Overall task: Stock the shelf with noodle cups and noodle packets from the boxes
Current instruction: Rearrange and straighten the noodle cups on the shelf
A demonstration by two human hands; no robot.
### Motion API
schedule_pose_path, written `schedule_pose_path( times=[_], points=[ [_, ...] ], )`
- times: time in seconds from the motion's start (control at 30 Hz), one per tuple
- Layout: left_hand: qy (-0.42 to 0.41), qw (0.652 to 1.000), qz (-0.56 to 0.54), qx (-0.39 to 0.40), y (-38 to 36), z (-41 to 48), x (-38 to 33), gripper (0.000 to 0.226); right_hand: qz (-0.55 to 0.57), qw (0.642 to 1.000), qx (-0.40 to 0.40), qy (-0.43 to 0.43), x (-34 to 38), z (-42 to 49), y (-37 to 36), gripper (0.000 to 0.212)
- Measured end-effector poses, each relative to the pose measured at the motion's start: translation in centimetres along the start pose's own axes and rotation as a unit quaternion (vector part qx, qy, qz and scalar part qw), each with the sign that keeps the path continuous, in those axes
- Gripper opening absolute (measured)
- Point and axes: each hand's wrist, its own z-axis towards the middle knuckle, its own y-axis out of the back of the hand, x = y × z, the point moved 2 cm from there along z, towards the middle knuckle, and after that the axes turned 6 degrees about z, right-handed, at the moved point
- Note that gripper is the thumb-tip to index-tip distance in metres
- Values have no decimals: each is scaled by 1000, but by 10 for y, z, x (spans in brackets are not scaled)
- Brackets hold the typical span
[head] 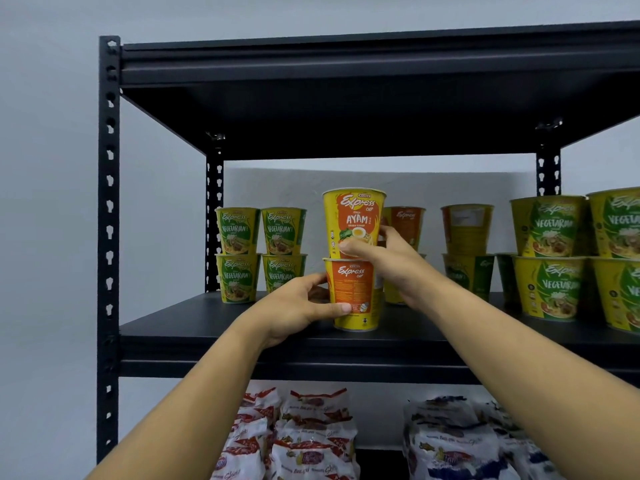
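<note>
Two orange-and-yellow chicken noodle cups stand stacked at the middle of the black shelf board (194,327). My left hand (298,310) grips the lower cup (356,296) from its left side. My right hand (384,251) holds the upper cup (353,220) low on its right side, where it rests on the lower one. Green vegetarian cups (239,230) are stacked in twos at the back left. More green cups (547,226) are stacked at the right. Other orange cups (408,220) stand behind my right hand, partly hidden.
Red-and-white noodle packets (311,431) and blue-and-white packets (450,441) lie piled on the shelf below. The upper shelf board (346,116) hangs above the cups. A black upright post (109,237) bounds the left side. No boxes are in view.
</note>
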Motion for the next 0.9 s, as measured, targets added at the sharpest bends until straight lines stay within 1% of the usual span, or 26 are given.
schedule_pose_path(
  times=[0.07,0.1,0.23,0.33,0.4,0.53,0.7,0.83,0.9],
  points=[
    [3,1000,0,0,0,1,0,62,13,1000,4,-2,0,0,1,56],
    [5,1000,-1,-1,0,1,0,63,17,1000,5,1,0,-1,1,56],
    [10,1000,-12,0,-1,1,-2,64,28,1000,4,4,-3,-2,4,74],
    [17,999,-27,12,-2,3,-4,61,25,1000,9,3,-4,-1,6,81],
    [16,999,-27,16,-1,5,-3,62,17,1000,8,3,-2,-1,8,83],
    [7,1000,-14,-16,0,9,1,78,-7,1000,12,1,-1,1,12,88],
    [0,999,26,-41,-2,6,-4,88,-34,999,18,5,3,3,18,95],
    [4,998,50,-35,-7,6,-12,85,-53,998,31,7,8,2,21,91],
    [15,999,46,-18,-7,6,-15,83,-59,998,35,5,10,2,22,90]
  ],
)
